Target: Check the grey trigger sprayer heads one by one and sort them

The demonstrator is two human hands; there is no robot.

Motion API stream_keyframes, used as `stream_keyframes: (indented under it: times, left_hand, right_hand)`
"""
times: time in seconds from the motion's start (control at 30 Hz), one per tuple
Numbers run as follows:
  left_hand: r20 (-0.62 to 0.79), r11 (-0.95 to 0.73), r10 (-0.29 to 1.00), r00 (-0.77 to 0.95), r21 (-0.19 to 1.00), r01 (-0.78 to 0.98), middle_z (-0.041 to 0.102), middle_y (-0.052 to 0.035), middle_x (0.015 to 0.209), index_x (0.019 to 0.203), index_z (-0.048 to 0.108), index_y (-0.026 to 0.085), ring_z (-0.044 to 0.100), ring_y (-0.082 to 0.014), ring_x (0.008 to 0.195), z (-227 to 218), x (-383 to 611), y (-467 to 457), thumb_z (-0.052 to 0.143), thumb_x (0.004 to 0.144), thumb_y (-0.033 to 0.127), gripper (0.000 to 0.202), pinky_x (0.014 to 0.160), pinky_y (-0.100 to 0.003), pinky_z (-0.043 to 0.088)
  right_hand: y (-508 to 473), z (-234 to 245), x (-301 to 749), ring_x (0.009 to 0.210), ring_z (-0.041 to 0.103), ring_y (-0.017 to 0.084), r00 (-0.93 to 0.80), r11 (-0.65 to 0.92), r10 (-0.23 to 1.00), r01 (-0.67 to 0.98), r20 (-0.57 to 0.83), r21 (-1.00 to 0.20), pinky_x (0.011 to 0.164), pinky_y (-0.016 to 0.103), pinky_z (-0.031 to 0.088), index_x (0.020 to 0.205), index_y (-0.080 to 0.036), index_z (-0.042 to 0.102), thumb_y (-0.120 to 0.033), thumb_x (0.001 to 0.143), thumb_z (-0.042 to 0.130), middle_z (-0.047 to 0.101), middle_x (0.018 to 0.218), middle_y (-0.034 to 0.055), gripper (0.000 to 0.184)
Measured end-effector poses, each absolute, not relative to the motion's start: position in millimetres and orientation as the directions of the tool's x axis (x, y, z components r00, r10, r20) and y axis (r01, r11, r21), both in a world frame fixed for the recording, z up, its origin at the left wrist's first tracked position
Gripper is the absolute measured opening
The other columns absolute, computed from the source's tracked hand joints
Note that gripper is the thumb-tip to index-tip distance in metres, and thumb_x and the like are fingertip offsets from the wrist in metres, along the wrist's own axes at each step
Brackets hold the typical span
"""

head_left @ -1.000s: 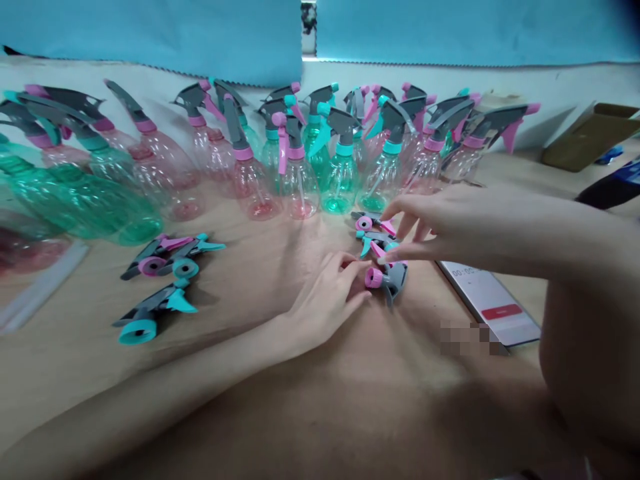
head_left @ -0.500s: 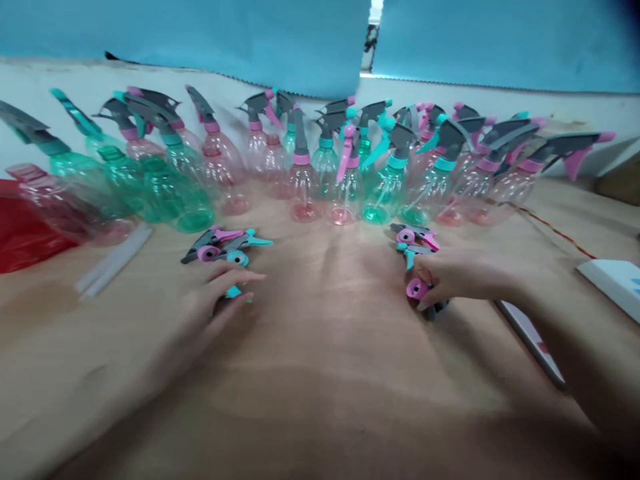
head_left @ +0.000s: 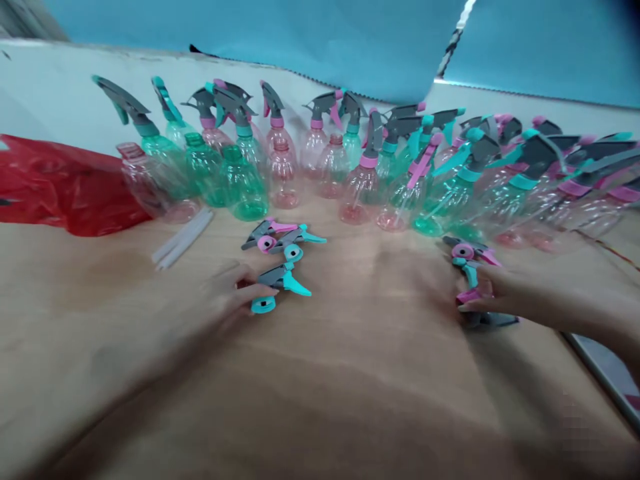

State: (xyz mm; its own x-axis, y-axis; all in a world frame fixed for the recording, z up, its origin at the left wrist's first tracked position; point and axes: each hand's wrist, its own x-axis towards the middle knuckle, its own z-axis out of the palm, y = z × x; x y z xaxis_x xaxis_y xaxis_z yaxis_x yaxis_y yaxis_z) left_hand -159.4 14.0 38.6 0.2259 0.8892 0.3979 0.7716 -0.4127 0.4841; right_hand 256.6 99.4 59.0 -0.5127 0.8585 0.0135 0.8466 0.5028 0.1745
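Note:
My left hand (head_left: 235, 293) has its fingers curled around a grey and teal spray trigger head (head_left: 280, 283) lying on the wooden table. Two more loose trigger heads (head_left: 283, 240), one pink and one teal, lie just beyond it. My right hand (head_left: 493, 297) is closed on a grey and pink trigger head (head_left: 483, 310) at the right. Another small group of loose trigger heads (head_left: 467, 257) sits right behind that hand. Pink and green clear spray bottles (head_left: 370, 180) stand in a row along the back.
A red plastic bag (head_left: 65, 193) lies at the far left. White dip tubes (head_left: 183, 237) lie in front of the left bottles. A phone (head_left: 607, 373) rests at the right table edge. A blue cloth (head_left: 300, 33) hangs on the wall behind.
My left hand moved left across the table from the right group and closed on the teal trigger head. The view swung left. My right hand stayed on the pink trigger head.

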Motion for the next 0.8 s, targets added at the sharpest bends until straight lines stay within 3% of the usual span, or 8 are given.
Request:
stream_keyframes:
  times: [0.07,0.13,0.23,0.33,0.47,0.6,0.8]
  left_hand:
    - [0.315,-0.546,0.835,0.45,0.371,0.751,0.065,-0.0009,0.077,0.089,0.071,0.031,0.061,-0.0186,0.068,38.2,-153.2,12.7,0.057,0.082,0.028,0.016,0.061,-0.028,0.047]
    - [0.318,-0.614,0.787,0.529,0.315,0.724,0.065,-0.0033,0.09,0.095,0.067,0.028,0.061,-0.0216,0.081,37.0,-141.7,9.4,0.058,0.081,0.025,0.018,0.071,-0.032,0.048]
    - [0.444,-0.612,0.777,0.447,0.364,0.702,0.064,-0.0037,0.102,0.094,0.059,0.024,0.058,-0.0225,0.094,32.0,-115.6,3.5,0.064,0.076,0.021,0.019,0.081,-0.037,0.046]
    - [0.54,-0.62,0.766,0.349,0.479,0.622,0.066,-0.0023,0.099,0.095,0.05,0.024,0.058,-0.0214,0.096,25.4,-85.9,3.3,0.062,0.075,0.014,0.025,0.082,-0.039,0.046]
    - [0.566,-0.603,0.778,0.272,0.55,0.578,0.067,-0.0018,0.095,0.092,0.049,0.024,0.059,-0.0214,0.094,16.5,-51.3,16.5,0.065,0.076,0.019,0.023,0.082,-0.04,0.044]
    - [0.566,-0.557,0.807,0.168,0.636,0.535,0.065,-0.0029,0.092,0.085,0.048,0.021,0.057,-0.0211,0.089,9.4,-28.7,31.8,0.074,0.072,0.031,0.03,0.076,-0.037,0.042]
    - [0.535,-0.53,0.829,0.162,0.661,0.532,0.063,-0.0013,0.09,0.083,0.05,0.021,0.056,-0.0203,0.088,7.4,-21.6,38.7,0.079,0.065,0.032,0.036,0.075,-0.036,0.04]
  right_hand:
    - [93.0,68.0,243.2,0.039,0.036,0.014,-0.526,0.517,0.85,0.842,0.021,0.156,0.039,0.026,0.014,0.053,-0.025,0.043,-0.056,0.071,0.059,0.04,0.044,-0.0017,0.039]
    - [83.7,78.1,227.7,0.04,0.04,0.016,-0.534,0.535,0.845,0.84,-0.031,0.092,0.037,0.026,0.017,0.056,-0.025,0.046,-0.057,0.071,0.059,0.043,0.044,-0.0009,0.038]
    - [66.7,91.4,203.5,0.044,0.049,0.016,-0.581,0.578,0.804,0.814,-0.128,-0.06,0.038,0.026,0.025,0.069,-0.024,0.054,-0.05,0.079,0.055,0.054,0.053,0.0003,0.028]
    - [51.4,98.6,183.1,0.06,0.059,0.018,-0.666,0.631,0.738,0.737,-0.104,-0.242,0.047,0.027,0.036,0.078,-0.025,0.058,-0.046,0.082,0.054,0.064,0.072,0.0009,0.021]
    - [40.8,101.2,167.5,0.066,0.06,0.014,-0.743,0.65,0.666,0.624,-0.072,-0.434,0.054,0.025,0.04,0.093,-0.032,0.061,-0.046,0.088,0.048,0.065,0.077,-0.0045,0.02]
    - [43.3,97.8,165.0,0.063,0.059,0.013,-0.72,0.653,0.692,0.598,0.048,-0.465,0.054,0.023,0.039,0.095,-0.025,0.059,-0.039,0.088,0.051,0.065,0.074,-0.0029,0.018]
    - [50.0,90.6,170.3,0.065,0.06,0.016,-0.698,0.615,0.714,0.661,-0.052,-0.429,0.051,0.026,0.036,0.107,-0.024,0.059,-0.041,0.088,0.051,0.068,0.079,-0.0013,0.027]
